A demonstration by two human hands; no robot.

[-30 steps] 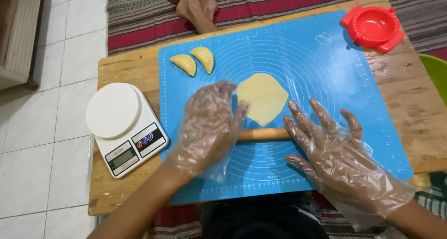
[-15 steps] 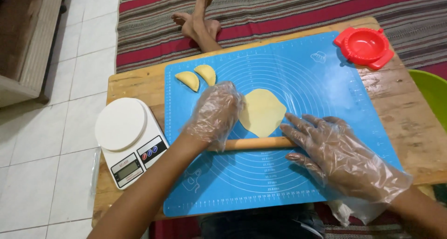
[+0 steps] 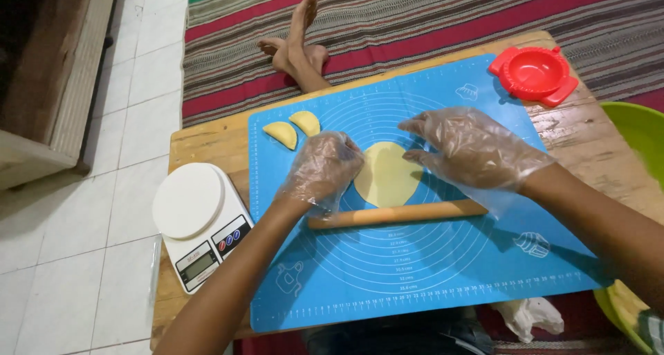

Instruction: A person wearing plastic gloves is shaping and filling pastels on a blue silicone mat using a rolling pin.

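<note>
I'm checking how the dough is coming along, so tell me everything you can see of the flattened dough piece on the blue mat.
The flattened pale yellow dough piece is a thin, smooth, roughly round sheet lying flat on the blue silicone baking mat. Its near edge meets the wooden rolling pin. The gloved left hand touches its left edge, and the gloved right hand rests at its right edge.
</note>
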